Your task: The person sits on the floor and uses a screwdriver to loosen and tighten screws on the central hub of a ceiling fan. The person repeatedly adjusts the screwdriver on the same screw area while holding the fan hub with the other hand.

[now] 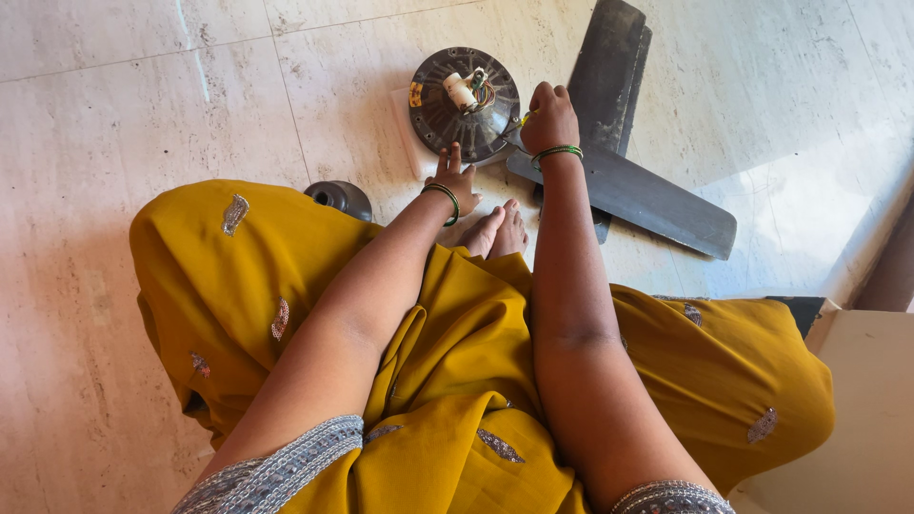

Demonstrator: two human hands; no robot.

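A: Right hand (549,116) first. State of the fingers?
B: Curled shut around a small yellow-tipped tool (525,118); only a sliver of it shows, can't tell what kind. The hand sits upper centre of the frame, at the right rim of the round dark grey metal fan motor housing (464,103).

A: Left hand (453,181)?
B: Fingers spread and relaxed, gripping nothing, tips pressing the lower edge of that housing. It is just below the motor, centre frame.

A: Wrists?
B: Green bangles on both.

A: The motor itself?
B: It lies flat on the pale marble floor (124,114), upper centre. There is a white cylindrical part with coloured wires (468,89) at its middle. Something white lies under its left side; can't tell what.

A: Around it?
B: Long dark grey fan blades (657,202) fan out to the right; one runs under the right wrist toward the right of the frame, and others point to the upper right. A small dark dome-shaped metal cover (340,197) is left of centre, touching the mustard yellow embroidered garment (228,286).

A: Anything else?
B: Bare toes (499,228) poke out between the forearms, just below the motor. The corner of a cream box (871,400) is at lower right.
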